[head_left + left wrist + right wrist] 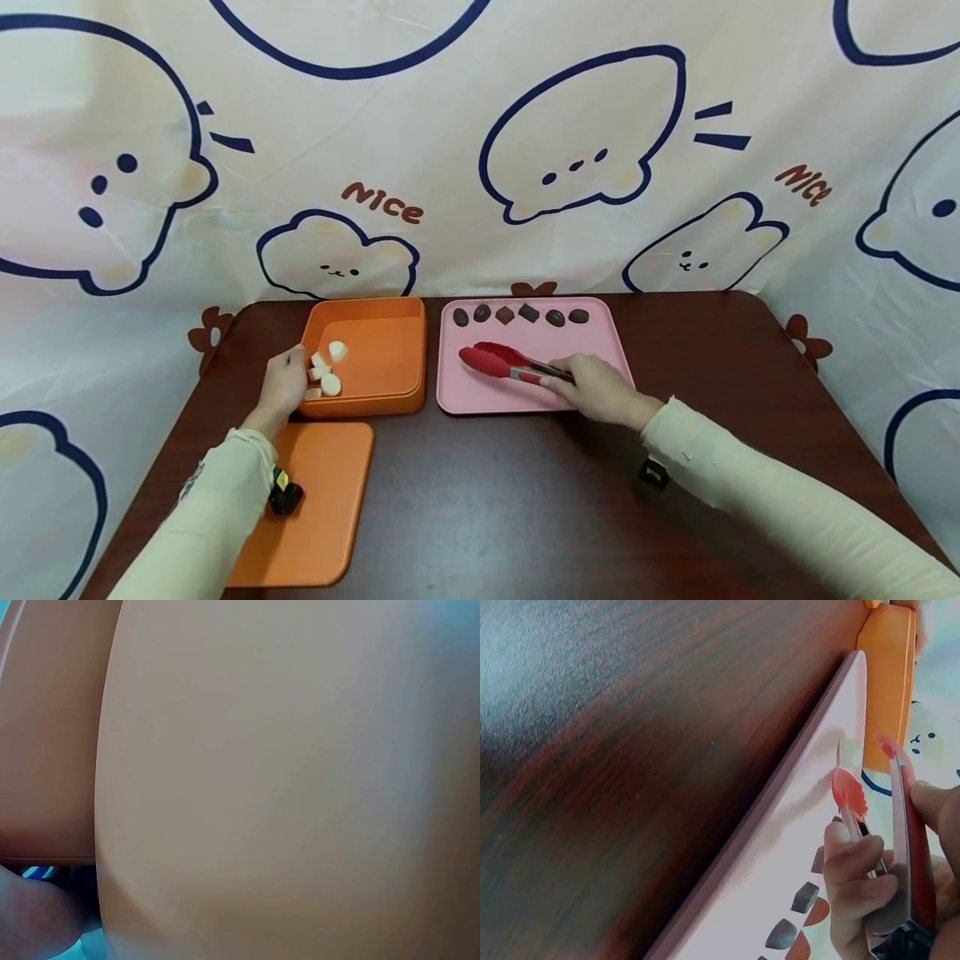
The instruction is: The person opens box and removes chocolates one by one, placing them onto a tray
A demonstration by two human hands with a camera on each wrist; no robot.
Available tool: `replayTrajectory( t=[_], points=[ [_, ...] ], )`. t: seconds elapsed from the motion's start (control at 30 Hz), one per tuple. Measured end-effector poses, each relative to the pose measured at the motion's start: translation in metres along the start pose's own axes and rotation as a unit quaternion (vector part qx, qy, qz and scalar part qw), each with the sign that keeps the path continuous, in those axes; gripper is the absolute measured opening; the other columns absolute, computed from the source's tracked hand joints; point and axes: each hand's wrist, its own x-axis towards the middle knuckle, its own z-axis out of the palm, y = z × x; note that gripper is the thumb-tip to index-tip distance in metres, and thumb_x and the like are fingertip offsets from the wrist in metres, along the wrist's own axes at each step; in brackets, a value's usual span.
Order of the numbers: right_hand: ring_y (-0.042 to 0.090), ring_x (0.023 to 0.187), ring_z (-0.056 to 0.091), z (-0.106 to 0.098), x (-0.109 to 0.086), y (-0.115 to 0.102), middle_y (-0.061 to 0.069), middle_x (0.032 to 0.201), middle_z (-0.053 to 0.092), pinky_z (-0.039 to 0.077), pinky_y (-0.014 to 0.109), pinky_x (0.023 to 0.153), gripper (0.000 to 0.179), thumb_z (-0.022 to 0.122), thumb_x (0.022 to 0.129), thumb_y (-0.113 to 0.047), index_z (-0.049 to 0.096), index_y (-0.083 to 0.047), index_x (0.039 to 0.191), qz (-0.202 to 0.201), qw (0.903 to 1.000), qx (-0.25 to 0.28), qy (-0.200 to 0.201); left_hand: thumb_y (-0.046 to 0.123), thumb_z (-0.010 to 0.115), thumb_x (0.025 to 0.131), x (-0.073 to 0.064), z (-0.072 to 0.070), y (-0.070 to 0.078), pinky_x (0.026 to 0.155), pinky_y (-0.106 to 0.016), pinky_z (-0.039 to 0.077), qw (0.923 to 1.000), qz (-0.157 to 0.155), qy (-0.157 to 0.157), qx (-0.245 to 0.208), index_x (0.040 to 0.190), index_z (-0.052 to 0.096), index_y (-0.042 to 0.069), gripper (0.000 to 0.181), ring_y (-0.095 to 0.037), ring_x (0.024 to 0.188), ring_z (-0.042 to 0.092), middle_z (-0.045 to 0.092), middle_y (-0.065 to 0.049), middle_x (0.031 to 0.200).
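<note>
The right hand (596, 388) grips red-tipped tongs (506, 368) behind their heads, leaving those free above the pink tray (487, 397); the left hand (285, 380), well apart, touches the orange box (378, 354) — probably steadying it — finger closure unclear.

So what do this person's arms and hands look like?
The left hand and right hand are bare. The long sleeves are pale cream-green and slightly wrinkled. Near each hand is a small black gadget; the left one shows a yellow patch.
</note>
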Motion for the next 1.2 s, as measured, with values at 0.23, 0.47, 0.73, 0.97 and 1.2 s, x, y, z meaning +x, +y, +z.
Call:
replayTrajectory(
  t=[0.23,0.47,0.73,0.97,1.2],
  points=[
    [0.012,0.059,0.044,-0.003,0.005,-0.003,-0.003,0.067,0.048,0.036,0.027,0.055,0.022,0.066,0.099,-0.032,0.073,-0.012,0.106,-0.007,0.9994,-0.007,0.034,0.041,0.011,0.11,0.001,-0.001,0.002,0.103,-0.048,0.042,1.0,-0.008,-0.005,-0.004,0.115,0.056,-0.003,0.063,-0.042,0.118,0.049,0.053,-0.031,0.115],
    [0.013,0.057,0.045,-0.001,0.009,-0.013,-0.003,0.067,0.05,0.037,0.026,0.054,0.022,0.068,0.098,-0.032,0.073,-0.012,0.107,-0.007,0.9989,0.007,0.046,0.043,0.013,0.11,0.0,-0.004,0.0,0.073,-0.035,0.037,0.9999,-0.008,-0.008,0.008,0.077,0.035,0.012,0.051,-0.022,0.066,0.041,0.036,0.0,0.064],
    [0.012,0.055,0.044,0.005,0.012,-0.025,-0.002,0.065,0.048,0.036,0.024,0.051,0.025,0.067,0.098,-0.033,0.073,-0.012,0.111,-0.016,0.998,0.022,0.057,0.042,0.016,0.111,-0.003,-0.002,-0.001,0.072,-0.037,0.042,0.9999,-0.008,0.007,-0.001,0.079,0.044,0.005,0.056,-0.028,0.069,0.045,0.046,-0.011,0.071],
    [0.01,0.053,0.043,0.011,0.017,-0.037,-0.002,0.065,0.047,0.034,0.024,0.049,0.029,0.066,0.099,-0.035,0.072,-0.013,0.117,-0.033,0.9969,0.02,0.068,0.045,0.018,0.11,-0.002,-0.002,-0.005,0.058,-0.033,0.037,0.9999,0.0,0.005,-0.014,0.069,0.035,0.015,0.054,-0.016,0.052,0.035,0.035,0.004,0.057],
    [0.009,0.054,0.044,0.014,0.028,-0.053,-0.003,0.064,0.049,0.035,0.025,0.05,0.02,0.066,0.099,-0.035,0.071,-0.016,0.101,-0.051,0.9952,0.018,0.082,0.049,0.018,0.11,-0.003,-0.002,-0.003,0.057,-0.032,0.036,0.9998,-0.001,0.006,-0.017,0.068,0.034,0.015,0.056,-0.015,0.051,0.033,0.033,0.004,0.057]
  ],
)
